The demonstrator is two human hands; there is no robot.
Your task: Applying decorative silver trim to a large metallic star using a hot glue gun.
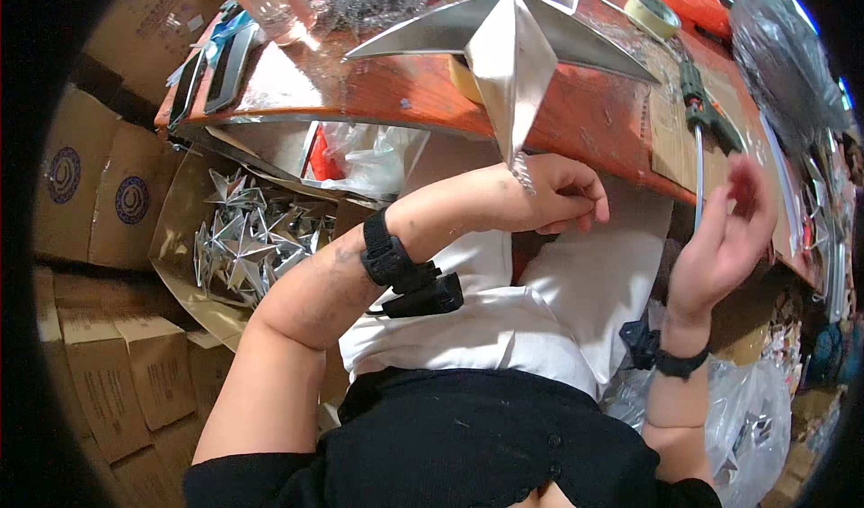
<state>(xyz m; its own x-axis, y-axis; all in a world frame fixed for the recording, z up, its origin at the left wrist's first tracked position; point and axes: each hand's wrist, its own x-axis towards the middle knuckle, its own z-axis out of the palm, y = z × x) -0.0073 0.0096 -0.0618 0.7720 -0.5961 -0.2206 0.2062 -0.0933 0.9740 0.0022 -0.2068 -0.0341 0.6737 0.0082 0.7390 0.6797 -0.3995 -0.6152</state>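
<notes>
A large silver faceted star (513, 49) rests at the table's front, one long point reaching down over the edge to my left wrist. Just below that tip, my left hand (562, 193) is held over my lap with its fingers curled together; whatever they may pinch is hidden. A silver chain bracelet (522, 173) circles that wrist. My right hand (727, 238) is raised by the table's right front edge, thumb and fingers apart, the fingertips slightly blurred. Close beyond it lies a glue gun (697, 98) with a pale glue stick (699, 175) pointing toward me.
Two phones (229, 69), a clear plastic cup (270, 4) and a tape roll (652, 13) lie on the red-brown table (360, 89). An open carton (180, 229) of small silver stars (247, 247) stands left of my lap. Stacked cartons (99, 373) line the left side. A clear plastic bag (742, 418) is at right.
</notes>
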